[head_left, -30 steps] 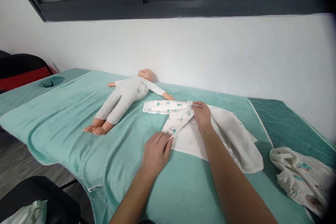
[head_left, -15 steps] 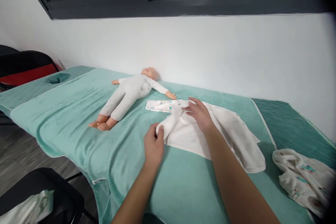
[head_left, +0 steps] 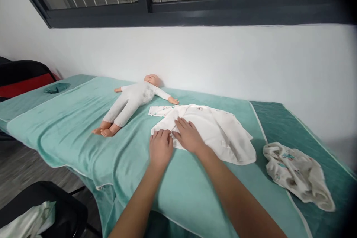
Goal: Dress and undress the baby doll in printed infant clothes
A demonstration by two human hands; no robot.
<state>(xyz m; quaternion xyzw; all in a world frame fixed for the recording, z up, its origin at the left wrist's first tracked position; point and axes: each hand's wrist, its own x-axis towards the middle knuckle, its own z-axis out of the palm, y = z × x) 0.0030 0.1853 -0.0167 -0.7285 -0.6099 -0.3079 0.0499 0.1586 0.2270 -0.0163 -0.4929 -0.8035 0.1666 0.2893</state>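
A white baby top (head_left: 208,126) with small coloured prints lies spread inside up on the green cover, one printed sleeve (head_left: 161,111) stretched to the left. My left hand (head_left: 161,147) is at its near left edge, fingers bent together over the cloth and thumb close beside them. My right hand (head_left: 189,135) rests palm down on the top, its fingers stretched and slightly apart. Beyond them, a baby doll (head_left: 134,100) in a white body suit lies on its back, one hand just past the sleeve's end.
A crumpled printed baby garment (head_left: 295,173) lies to the right. The green cover (head_left: 83,126) drapes over the bed's front edge. A black chair (head_left: 55,200) with a white-green bundle (head_left: 30,221) stands at lower left. Behind are a white wall (head_left: 209,59) and a barred window.
My right hand has come down and left onto the cloth. The left part of the top, bunched and lifted before, now lies flatter. My view has shifted slightly right and up.
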